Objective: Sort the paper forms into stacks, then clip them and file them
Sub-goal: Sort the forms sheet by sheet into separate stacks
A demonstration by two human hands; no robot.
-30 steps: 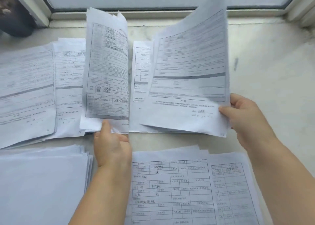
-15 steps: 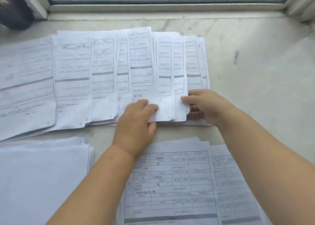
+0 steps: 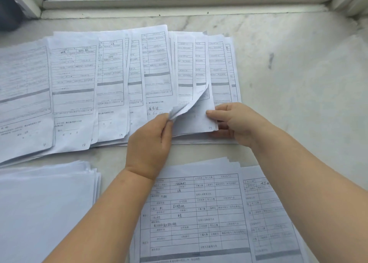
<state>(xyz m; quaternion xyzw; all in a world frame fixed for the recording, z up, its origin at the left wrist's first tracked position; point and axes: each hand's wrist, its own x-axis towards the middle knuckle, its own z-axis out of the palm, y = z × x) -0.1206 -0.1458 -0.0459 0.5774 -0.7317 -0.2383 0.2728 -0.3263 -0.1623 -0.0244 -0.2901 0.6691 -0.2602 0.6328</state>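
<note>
Left hand (image 3: 148, 143) pinching the curled lower corner of one form (image 3: 185, 109) in the fanned row of forms (image 3: 111, 79), near the middle of the marble sill (image 3: 288, 79). Right hand (image 3: 237, 123) pressing down on that form's right edge, fingers mostly straight. Best to peel up just one sheet, slowly. Keep pressing the sheets under it so the row stays neat. More stacks (image 3: 197, 213) lying along the near edge.

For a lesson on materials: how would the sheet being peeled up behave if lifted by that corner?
Probably floppy: the sheet's corner already curls where the left hand pinches it. Likely light, and it may crease or tear if tugged.
</note>
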